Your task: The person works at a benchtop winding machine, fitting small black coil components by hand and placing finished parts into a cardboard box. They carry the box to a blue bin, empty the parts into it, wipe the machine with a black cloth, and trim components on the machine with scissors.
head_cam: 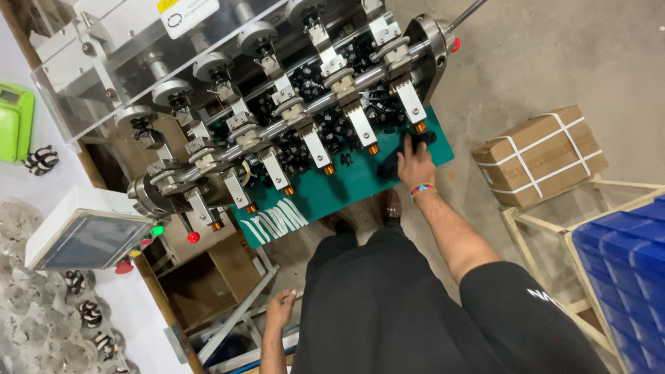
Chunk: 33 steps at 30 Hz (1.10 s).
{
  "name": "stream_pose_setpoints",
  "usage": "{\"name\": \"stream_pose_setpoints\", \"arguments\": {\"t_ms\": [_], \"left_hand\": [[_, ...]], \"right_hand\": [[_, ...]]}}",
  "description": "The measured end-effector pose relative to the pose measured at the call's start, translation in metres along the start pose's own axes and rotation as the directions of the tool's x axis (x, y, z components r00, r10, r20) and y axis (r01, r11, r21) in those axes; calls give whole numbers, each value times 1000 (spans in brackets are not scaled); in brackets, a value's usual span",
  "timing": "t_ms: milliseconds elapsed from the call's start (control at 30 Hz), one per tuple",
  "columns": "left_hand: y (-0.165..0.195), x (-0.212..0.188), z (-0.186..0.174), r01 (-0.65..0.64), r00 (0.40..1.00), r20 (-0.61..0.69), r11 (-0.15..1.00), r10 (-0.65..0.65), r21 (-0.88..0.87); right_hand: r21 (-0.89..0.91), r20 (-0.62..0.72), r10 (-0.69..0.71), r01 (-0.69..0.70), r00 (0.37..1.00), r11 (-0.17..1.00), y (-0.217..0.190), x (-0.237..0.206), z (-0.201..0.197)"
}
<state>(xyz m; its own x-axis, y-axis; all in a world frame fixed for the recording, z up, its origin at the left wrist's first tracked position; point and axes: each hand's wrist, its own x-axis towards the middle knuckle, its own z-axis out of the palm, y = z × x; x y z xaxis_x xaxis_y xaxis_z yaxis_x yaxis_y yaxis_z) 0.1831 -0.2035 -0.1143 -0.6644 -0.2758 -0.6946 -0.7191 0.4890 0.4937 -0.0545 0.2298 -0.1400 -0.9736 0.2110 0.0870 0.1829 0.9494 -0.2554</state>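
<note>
My right hand (pixel 415 165) reaches out to the green tray (pixel 360 181) at the front of a machine and grips a black fabric piece (pixel 400 154) lying on it. The hand wears a coloured wristband. Just above it hangs a row of metal arms with orange tips (pixel 373 148), with several small black parts (pixel 325 125) piled behind them. My left hand (pixel 278 310) is low at the bottom, its fingers curled over a metal frame rail (pixel 239 315) beneath the machine.
A strapped cardboard box (pixel 540 156) sits on a wooden stand at right, beside blue plastic crates (pixel 627 260). A control screen (pixel 86 239) with red and green buttons is at left. Striped black-and-white items (pixel 41 159) lie on the white bench. My shoe (pixel 392 205) is on the concrete floor.
</note>
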Motion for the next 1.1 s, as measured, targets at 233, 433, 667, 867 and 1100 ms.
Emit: {"name": "stream_pose_setpoints", "arguments": {"t_ms": [233, 433, 667, 867, 1100], "left_hand": [[22, 11, 17, -83, 989, 117, 995, 90, -63], [-3, -22, 15, 101, 994, 60, 958, -88, -267], [-89, -66, 49, 386, 922, 181, 822, -341, -418], [-83, -65, 55, 390, 921, 94, 882, -379, -265], [-38, -46, 16, 87, 983, -112, 901, -148, -425]], "right_hand": [[77, 213, -126, 112, 969, 991, -31, 10, 29], [-5, 166, 75, -75, 983, 997, 48, 1, 20], [-13, 279, -96, 104, 955, 995, -30, -42, 46], [69, 294, -69, 51, 953, 996, -135, 1, 80], [16, 272, -30, 27, 962, 1000, -118, -27, 56]]}}
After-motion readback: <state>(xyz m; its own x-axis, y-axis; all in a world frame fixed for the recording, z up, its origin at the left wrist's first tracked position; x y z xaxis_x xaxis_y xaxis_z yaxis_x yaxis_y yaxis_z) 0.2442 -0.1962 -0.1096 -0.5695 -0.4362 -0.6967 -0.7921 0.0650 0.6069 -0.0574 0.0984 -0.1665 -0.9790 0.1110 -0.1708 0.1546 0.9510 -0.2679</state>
